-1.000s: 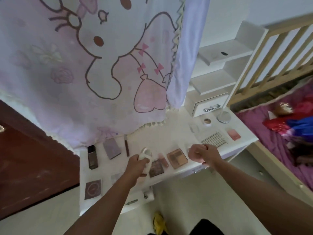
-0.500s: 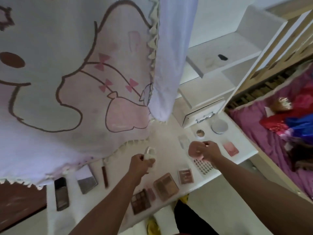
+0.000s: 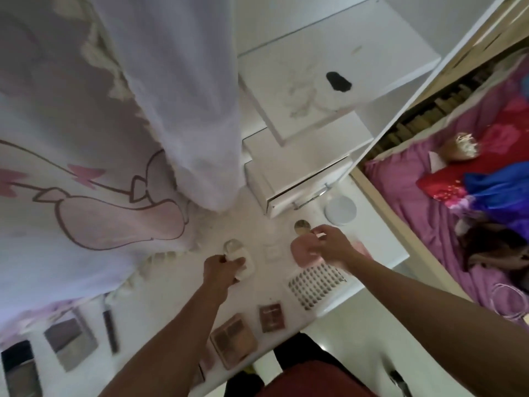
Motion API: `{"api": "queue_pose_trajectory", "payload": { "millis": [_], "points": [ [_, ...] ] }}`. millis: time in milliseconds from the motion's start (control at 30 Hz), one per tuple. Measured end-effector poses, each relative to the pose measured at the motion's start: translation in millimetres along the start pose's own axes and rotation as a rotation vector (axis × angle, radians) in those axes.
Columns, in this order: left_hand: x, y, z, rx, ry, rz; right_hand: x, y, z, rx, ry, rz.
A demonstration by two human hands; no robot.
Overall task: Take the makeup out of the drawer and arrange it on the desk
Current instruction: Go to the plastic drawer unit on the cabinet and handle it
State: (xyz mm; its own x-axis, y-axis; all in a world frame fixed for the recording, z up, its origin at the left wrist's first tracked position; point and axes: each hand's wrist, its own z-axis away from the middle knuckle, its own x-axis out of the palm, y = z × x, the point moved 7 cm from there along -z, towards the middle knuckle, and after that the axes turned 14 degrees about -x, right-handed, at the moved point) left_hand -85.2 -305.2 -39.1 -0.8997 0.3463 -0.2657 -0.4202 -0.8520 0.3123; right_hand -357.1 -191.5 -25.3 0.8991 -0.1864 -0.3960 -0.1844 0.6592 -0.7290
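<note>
Grips a white oval case (image 3: 240, 257) in the left hand (image 3: 221, 267), fingers curled round its near end, low over the white bench (image 3: 171, 285) — touching it or not, cannot tell. Clasps a pink compact (image 3: 303, 250) in the right hand (image 3: 329, 245), thumb and fingers pinched along its 3 o'clock edge, likewise low over the bench.

Between the two, a small clear square box (image 3: 272, 252) flat on the bench. At 12 o'clock of the pink compact, just beside it, a small round gold-topped pot (image 3: 302, 224); at 2 o'clock, a round white compact (image 3: 340, 210). At 6 o'clock, a sheet of nail tips (image 3: 316, 283) in rows, near the bench's front edge.

Further toward 7 o'clock, a small reddish palette (image 3: 272, 318) and a larger brown palette (image 3: 233, 340), near each other but apart. Off at 9 o'clock from those, a dark stick (image 3: 110, 329), a grey palette (image 3: 70, 343) and a dark flat bottle (image 3: 20, 368) in a row.

At 12 o'clock on the bench, a white drawer unit (image 3: 297, 190), drawer seemingly a crack open. Cartoon-printed curtain (image 3: 86, 167) hanging over the bench's 10 o'clock part — bed (image 3: 429, 224) with purple cover at 3 o'clock.
</note>
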Motion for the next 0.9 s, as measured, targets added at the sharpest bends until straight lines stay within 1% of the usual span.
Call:
{"api": "queue_pose_trajectory", "payload": {
  "millis": [133, 300, 400, 467, 633, 767, 900],
  "points": [
    [3.5, 15.7, -5.1, 0.044, 0.067, -0.04, 13.7, -13.9, -8.6, -0.113, -0.049, 0.135],
    [8.8, 26.7, 1.3, 0.089, 0.134, -0.115, 16.1, -20.9, -11.8, -0.163, -0.056, 0.278],
    [6.0, 23.1, 3.0, 0.096, 0.156, -0.124, 15.3, -27.8, -12.9, -0.204, -0.044, 0.379],
    [-0.2, 17.6, 3.4, 0.093, 0.173, -0.134, 17.1, -31.7, -12.2, -0.234, -0.046, 0.489],
    [-27.8, -4.3, 4.1, 0.1, 0.237, -0.148, 16.0, -42.8, -5.6, -0.28, -0.018, 0.699],
    [-61.0, -24.7, 15.3, 0.13, 0.284, -0.181, 31.3, -73.8, 9.6, -0.408, -0.01, 0.721],
    [-104.5, -41.3, 44.2, 0.22, 0.352, -0.225, 78.2, -114.0, 36.3, -0.594, -0.127, 0.813]
  ]
}}
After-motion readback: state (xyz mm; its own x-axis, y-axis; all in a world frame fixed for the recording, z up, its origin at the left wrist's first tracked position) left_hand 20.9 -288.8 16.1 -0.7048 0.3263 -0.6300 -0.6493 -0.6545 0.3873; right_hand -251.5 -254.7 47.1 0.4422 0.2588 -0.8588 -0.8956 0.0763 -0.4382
